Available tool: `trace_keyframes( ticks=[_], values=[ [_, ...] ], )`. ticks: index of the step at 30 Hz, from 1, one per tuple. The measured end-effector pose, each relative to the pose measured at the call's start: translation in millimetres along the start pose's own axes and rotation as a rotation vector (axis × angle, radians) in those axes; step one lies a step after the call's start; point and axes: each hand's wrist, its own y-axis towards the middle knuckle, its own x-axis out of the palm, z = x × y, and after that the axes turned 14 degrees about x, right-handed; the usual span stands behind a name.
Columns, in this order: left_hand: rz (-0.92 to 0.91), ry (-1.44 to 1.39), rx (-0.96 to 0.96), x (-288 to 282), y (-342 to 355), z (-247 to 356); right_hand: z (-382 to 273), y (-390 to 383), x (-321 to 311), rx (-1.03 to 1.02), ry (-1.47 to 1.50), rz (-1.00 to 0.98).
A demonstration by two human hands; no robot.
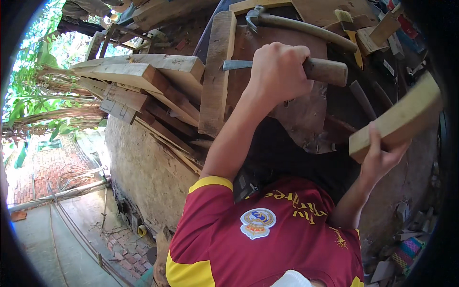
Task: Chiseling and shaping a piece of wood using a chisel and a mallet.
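Note:
My left hand (278, 71) is closed around a chisel with a wooden handle (330, 72). Its metal blade (236, 64) points left, over a thick wooden beam (216, 76). At the right, my right hand (381, 162) grips a pale squared wooden block (399, 117), tilted up to the right. The block's far end is smeared by motion. Beyond my left hand, a claw hammer (306, 29) with a curved wooden handle lies across the brown work surface (306, 112).
Long timber pieces (138, 71) are stacked at the left, beside a rough pale slab (138, 138). A paintbrush (353, 40) and wood offcuts (373, 40) lie at the far right. Brick paving (131, 256) shows at the lower left, and a woven multicoloured item (408, 252) at the lower right.

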Motion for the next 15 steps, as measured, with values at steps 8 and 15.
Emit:
trace_keyframes(
  ticks=[8, 15],
  values=[
    [0.001, 0.033, 0.002, 0.5, -1.4, 0.2, 0.1, 0.3, -0.6, -0.324, -0.237, -0.285],
    [-0.024, 0.045, -0.009, 8.8, 1.2, 0.3, 11.4, -18.9, 7.3, -0.376, -0.244, -0.304]
  ],
)
